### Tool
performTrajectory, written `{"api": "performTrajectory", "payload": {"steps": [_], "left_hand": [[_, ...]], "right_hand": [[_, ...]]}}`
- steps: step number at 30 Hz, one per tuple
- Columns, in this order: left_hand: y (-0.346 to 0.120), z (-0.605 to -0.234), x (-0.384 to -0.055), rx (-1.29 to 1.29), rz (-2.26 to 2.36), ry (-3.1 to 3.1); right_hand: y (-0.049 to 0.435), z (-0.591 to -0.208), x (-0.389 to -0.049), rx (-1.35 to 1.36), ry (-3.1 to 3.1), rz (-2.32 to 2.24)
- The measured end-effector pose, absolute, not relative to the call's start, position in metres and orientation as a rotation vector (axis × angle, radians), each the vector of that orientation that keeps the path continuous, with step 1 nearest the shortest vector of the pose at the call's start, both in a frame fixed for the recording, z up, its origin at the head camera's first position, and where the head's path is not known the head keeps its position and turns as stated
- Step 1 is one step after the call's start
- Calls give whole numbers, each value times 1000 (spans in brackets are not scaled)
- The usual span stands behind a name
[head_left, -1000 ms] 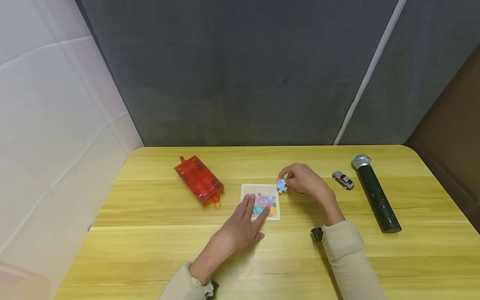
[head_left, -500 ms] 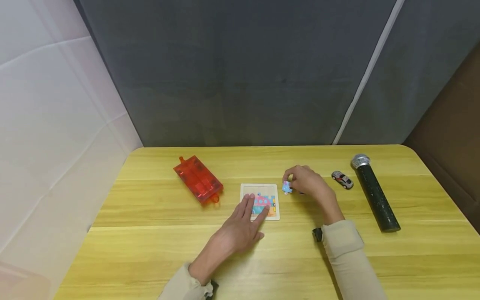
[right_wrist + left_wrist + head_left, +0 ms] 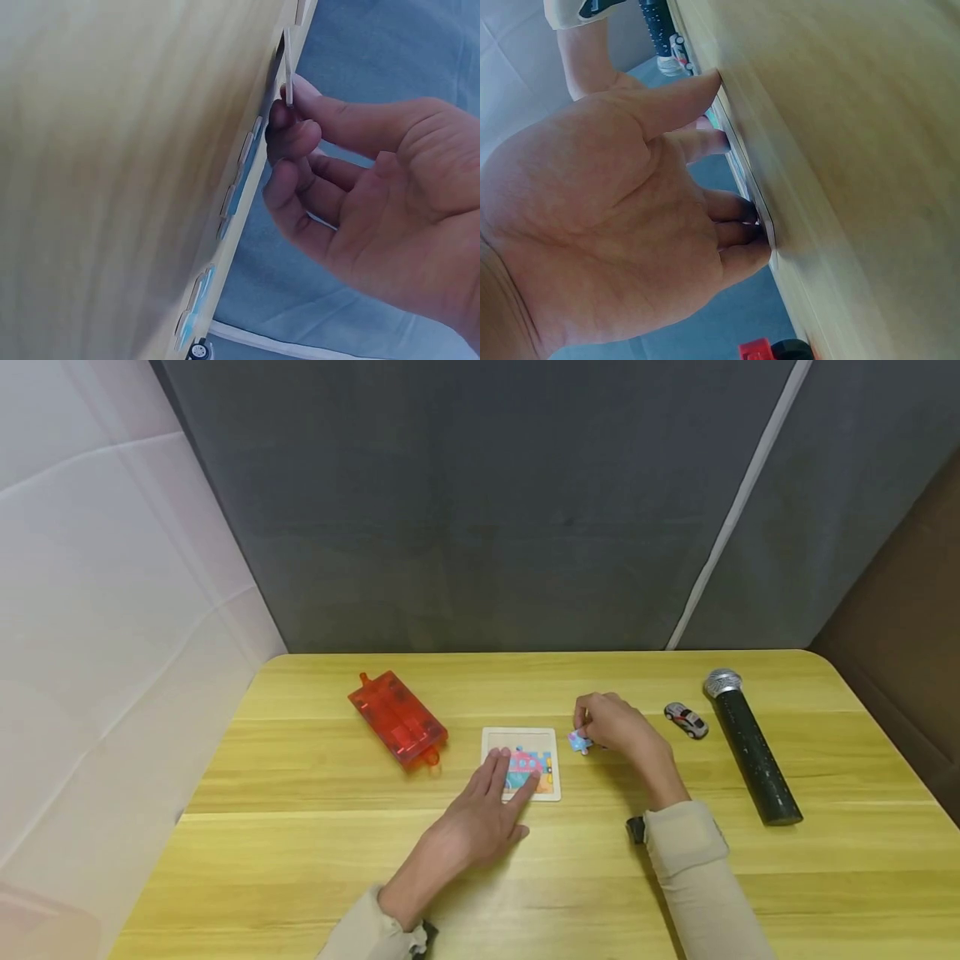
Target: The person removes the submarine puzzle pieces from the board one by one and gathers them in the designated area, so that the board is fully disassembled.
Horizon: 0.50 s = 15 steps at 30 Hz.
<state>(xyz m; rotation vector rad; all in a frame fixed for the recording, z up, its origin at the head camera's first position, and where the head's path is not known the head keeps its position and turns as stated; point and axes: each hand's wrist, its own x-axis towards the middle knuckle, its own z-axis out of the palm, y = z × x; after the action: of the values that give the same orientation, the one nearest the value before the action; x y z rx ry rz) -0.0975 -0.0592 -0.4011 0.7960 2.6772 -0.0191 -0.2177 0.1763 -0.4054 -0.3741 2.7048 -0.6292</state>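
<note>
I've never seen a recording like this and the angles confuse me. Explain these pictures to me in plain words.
There is no machine here, only a person. The wide picture comes from a camera worn on the head, looking forward and down. The two close-ups come from cameras on the left and right wrists, so the table looks tipped on its side there. On it lie a red see-through case, a puzzle tray, a toy car and a black microphone. The bare left hand rests its fingers on the partly filled tray. The bare right hand has a puzzle piece pinched in its grip. The right wrist view also shows loose pieces lying nearby.
</note>
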Motion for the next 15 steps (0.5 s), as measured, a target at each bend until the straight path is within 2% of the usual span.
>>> {"api": "performTrajectory", "payload": {"steps": [15], "left_hand": [[-59, -402, -97, 815, -60, 2688]], "right_hand": [[173, -407, -217, -287, 2744, -548]]}}
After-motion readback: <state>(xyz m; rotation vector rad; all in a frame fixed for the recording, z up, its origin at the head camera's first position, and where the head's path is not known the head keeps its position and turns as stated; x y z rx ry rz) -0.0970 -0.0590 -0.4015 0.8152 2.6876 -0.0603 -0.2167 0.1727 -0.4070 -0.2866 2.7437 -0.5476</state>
